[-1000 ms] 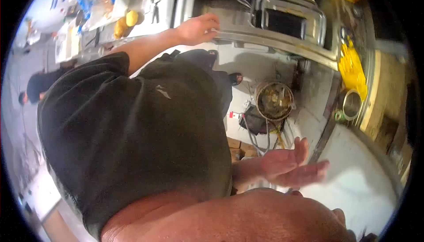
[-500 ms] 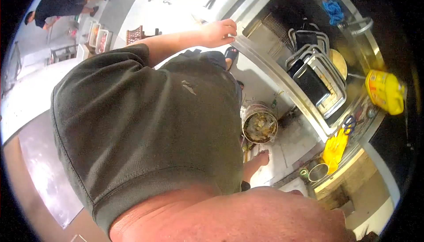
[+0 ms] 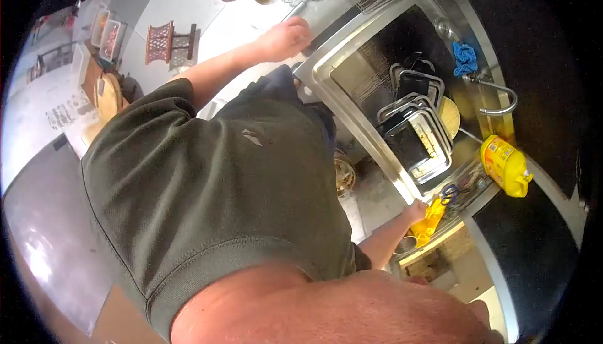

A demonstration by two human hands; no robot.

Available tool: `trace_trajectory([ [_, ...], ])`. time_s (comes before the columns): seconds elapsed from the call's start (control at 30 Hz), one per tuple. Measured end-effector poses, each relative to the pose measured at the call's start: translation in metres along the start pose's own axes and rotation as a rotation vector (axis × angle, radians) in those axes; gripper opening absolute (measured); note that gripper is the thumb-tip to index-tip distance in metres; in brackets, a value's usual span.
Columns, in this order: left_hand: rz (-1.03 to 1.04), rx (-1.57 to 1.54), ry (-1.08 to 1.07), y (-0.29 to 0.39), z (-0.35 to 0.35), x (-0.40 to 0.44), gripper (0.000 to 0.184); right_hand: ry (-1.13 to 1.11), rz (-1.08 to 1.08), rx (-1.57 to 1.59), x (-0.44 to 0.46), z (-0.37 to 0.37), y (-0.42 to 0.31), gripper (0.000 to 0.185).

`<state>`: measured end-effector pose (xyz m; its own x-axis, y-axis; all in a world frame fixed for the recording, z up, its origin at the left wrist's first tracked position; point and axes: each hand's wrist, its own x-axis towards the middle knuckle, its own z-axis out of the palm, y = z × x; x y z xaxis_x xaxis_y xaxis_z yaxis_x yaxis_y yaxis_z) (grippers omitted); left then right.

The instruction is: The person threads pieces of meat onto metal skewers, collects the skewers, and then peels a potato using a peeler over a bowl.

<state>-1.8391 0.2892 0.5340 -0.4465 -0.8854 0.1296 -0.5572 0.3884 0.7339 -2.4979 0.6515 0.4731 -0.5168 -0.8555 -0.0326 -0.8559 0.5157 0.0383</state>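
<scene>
The right hand (image 3: 415, 210), out over the floor beside the bucket (image 3: 344, 173) in the earlier frame, now touches the yellow rubber gloves (image 3: 429, 222) at lower right of the frame; whether it grips them cannot be told. The left hand (image 3: 287, 38), well apart, is curled near the metal sink (image 3: 377, 149)'s corner at upper centre; its grasp is unclear. The gloves look smooth, bright and crumpled, beside dark-handled scissors (image 3: 449, 194); rectangular metal-rimmed trays (image 3: 418, 147) lean in the sink.
</scene>
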Motion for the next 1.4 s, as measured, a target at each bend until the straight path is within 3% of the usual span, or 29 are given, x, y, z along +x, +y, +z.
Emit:
trace_trajectory([
  [0.03, -0.034, 0.005, 0.017, 0.001, -0.004, -0.004, 0.016, -0.001, 0.216, 0.100, 0.039, -0.051, -0.065, 0.027],
  [0.07, -0.066, 0.009, 0.037, 0.002, -0.007, -0.007, 0.019, -0.001, -0.049, 0.120, 0.079, -0.062, -0.069, 0.026],
  [0.1, -0.141, 0.035, 0.049, 0.003, -0.009, -0.012, 0.019, 0.096, -0.398, -0.054, 0.126, -0.046, -0.049, 0.029],
  [0.13, -0.223, 0.061, 0.060, 0.006, -0.010, -0.021, 0.020, 0.064, -0.204, 0.155, 0.153, -0.084, -0.109, 0.029],
  [0.3, -0.514, 0.221, 0.183, 0.041, -0.004, -0.073, 0.022, 0.121, -0.889, -0.223, 0.334, -0.097, -0.154, 0.017],
  [0.37, -0.603, 0.232, 0.210, 0.059, 0.007, -0.100, 0.021, -0.076, -0.838, -0.562, 0.399, -0.088, -0.169, 0.020],
  [0.4, -0.635, 0.242, 0.221, 0.066, 0.014, -0.113, 0.021, 0.040, -0.934, -0.366, 0.413, -0.101, -0.184, 0.022],
  [0.5, -0.758, 0.284, 0.223, 0.086, 0.036, -0.145, 0.021, 0.058, -1.089, -0.489, 0.494, -0.067, -0.170, 0.025],
  [0.57, -0.835, 0.275, 0.195, 0.096, 0.048, -0.158, 0.021, -0.181, -0.965, -0.699, 0.478, -0.104, -0.211, 0.024],
  [0.63, -0.876, 0.259, 0.183, 0.104, 0.058, -0.161, 0.020, -0.071, -1.186, -0.688, 0.499, -0.099, -0.209, 0.028],
  [0.7, -0.895, 0.249, 0.181, 0.111, 0.067, -0.158, 0.020, -0.085, -1.182, -0.515, 0.508, -0.098, -0.209, 0.035],
  [0.77, -0.893, 0.260, 0.195, 0.117, 0.070, -0.150, 0.021, -0.217, -0.946, -0.182, 0.507, -0.095, -0.218, 0.042],
  [0.87, -0.867, 0.259, 0.241, 0.118, 0.070, -0.145, 0.020, -0.295, -0.884, -0.044, 0.524, -0.081, -0.207, 0.042],
  [0.93, -0.857, 0.254, 0.272, 0.112, 0.070, -0.147, 0.021, -0.405, -0.717, 0.127, 0.524, -0.082, -0.210, 0.041],
  [1.07, -0.862, 0.285, 0.262, 0.112, 0.072, -0.152, 0.019, -0.089, -1.179, -0.273, 0.501, -0.106, -0.216, 0.039],
  [1.13, -0.841, 0.274, 0.259, 0.108, 0.073, -0.156, 0.021, -0.373, -0.843, -0.107, 0.473, -0.130, -0.241, 0.040],
  [1.2, -0.880, 0.242, 0.240, 0.106, 0.078, -0.161, 0.023, -0.422, -0.748, 0.073, 0.475, -0.125, -0.240, 0.040],
  [1.27, -0.884, 0.247, 0.235, 0.102, 0.077, -0.164, 0.023, -0.382, -0.722, -0.040, 0.474, -0.129, -0.242, 0.037],
  [1.37, -0.908, 0.234, 0.237, 0.103, 0.080, -0.170, 0.023, -0.203, -1.102, -0.751, 0.558, -0.063, -0.176, 0.028],
  [1.4, -0.911, 0.237, 0.244, 0.098, 0.077, -0.171, 0.023, -0.182, -1.148, -0.721, 0.541, -0.073, -0.180, 0.023],
])
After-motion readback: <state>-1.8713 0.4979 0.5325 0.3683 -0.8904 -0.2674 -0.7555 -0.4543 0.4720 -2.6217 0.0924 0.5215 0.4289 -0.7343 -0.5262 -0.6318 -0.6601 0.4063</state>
